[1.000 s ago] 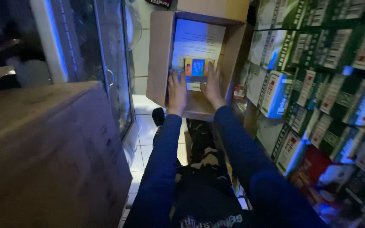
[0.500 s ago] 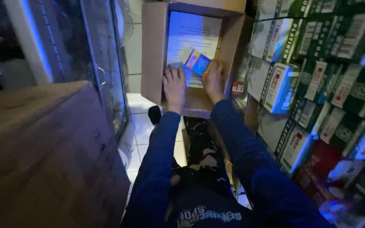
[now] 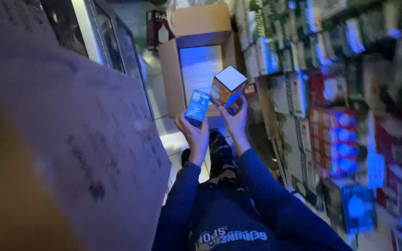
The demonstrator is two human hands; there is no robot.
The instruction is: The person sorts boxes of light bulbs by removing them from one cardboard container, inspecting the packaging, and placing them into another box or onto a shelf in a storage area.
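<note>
My left hand (image 3: 194,134) holds a small blue box (image 3: 197,105) upright in front of me. Beside it, my right hand (image 3: 236,121) grips a small orange box with a white top (image 3: 227,85), tilted a little to the right. Both boxes are raised in front of an open cardboard carton (image 3: 173,69) that stands on the tiled floor with its opening toward me and a pale liner inside. My dark blue sleeves reach up from the bottom of the view.
A big brown cardboard box (image 3: 61,153) fills the left side, close to me. Shelves of small packaged boxes (image 3: 331,93) line the right. A glass door with a pale frame (image 3: 98,42) stands at the back left.
Both hands drew back out of the carton toward me, each now with a small box. The view tilted and swung left.
</note>
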